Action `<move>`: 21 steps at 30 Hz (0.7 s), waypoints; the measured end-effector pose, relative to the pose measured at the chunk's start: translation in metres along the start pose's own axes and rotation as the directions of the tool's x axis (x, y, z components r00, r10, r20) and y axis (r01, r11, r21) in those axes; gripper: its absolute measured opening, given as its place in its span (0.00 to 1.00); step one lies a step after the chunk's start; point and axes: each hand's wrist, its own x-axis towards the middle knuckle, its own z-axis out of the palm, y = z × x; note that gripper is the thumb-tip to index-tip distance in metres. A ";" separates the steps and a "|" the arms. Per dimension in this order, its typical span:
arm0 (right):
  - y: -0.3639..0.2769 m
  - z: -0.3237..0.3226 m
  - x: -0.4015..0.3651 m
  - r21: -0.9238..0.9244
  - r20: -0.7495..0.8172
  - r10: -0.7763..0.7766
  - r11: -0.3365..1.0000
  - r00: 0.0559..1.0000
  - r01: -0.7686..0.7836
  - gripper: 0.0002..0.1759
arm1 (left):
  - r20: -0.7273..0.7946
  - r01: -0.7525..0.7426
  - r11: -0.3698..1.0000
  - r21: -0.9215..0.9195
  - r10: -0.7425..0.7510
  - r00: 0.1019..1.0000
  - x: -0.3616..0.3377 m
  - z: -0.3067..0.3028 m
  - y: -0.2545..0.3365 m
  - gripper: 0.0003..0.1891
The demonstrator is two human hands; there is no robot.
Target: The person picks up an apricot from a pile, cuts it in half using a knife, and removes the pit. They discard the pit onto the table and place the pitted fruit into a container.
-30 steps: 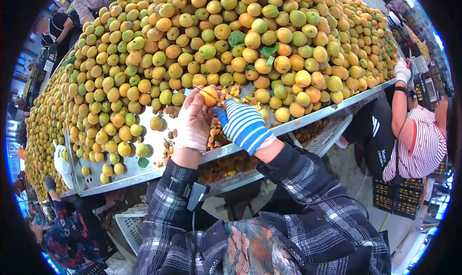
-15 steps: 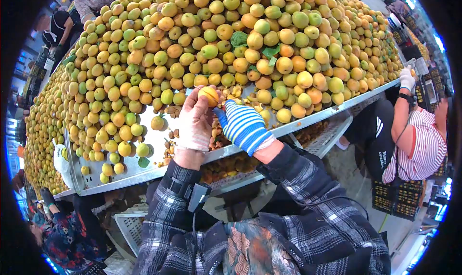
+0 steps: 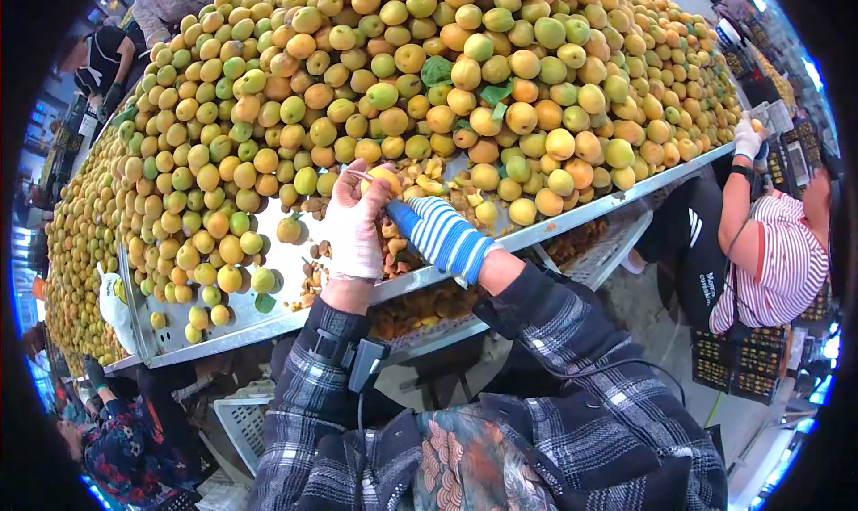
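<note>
My left hand (image 3: 354, 230), in a pale glove with bare fingertips, is closed around a yellow-orange apricot (image 3: 384, 177). My right hand (image 3: 442, 236), in a blue-and-white striped glove, is curled with its fingertips against the fruit's near right side. Whatever those fingers grip is hidden. Just beyond both hands lie orange apricot pieces (image 3: 427, 188) on the metal table. Brown pits and scraps (image 3: 393, 247) show between my wrists. A big heap of whole apricots (image 3: 357, 91), yellow, orange and green, rises behind.
The table's metal rim (image 3: 572, 219) runs beneath my forearms. A white crate (image 3: 617, 252) with scraps stands below it. On the right, a co-worker's gloved hand (image 3: 749, 138) holds a fruit. A white bag (image 3: 114, 305) sits at the left. Green leaves (image 3: 436, 71) lie among the apricots.
Both hands have shifted slightly left with the apricot. My right hand has turned, its fingers now lower against the fruit. The view has shifted a little.
</note>
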 end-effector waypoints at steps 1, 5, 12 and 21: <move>-0.001 -0.001 0.001 0.174 0.023 0.060 0.983 0.998 -0.063 0.15 | 0.002 0.000 1.000 0.001 0.000 1.000 0.002 -0.002 -0.003 0.29; 0.013 -0.001 -0.003 0.197 -0.103 0.073 0.979 0.992 -0.052 0.15 | 0.009 0.071 0.934 -0.351 -0.072 0.997 0.011 -0.014 -0.010 0.24; 0.000 -0.049 0.000 0.222 0.000 0.267 0.940 0.964 -0.260 0.27 | 0.088 0.172 0.842 -0.511 -0.148 0.985 0.024 -0.031 -0.014 0.21; 0.006 -0.056 0.009 0.327 -0.276 0.324 0.917 0.905 -0.229 0.26 | 0.178 0.130 0.917 -0.378 -0.066 0.982 -0.003 0.002 -0.001 0.23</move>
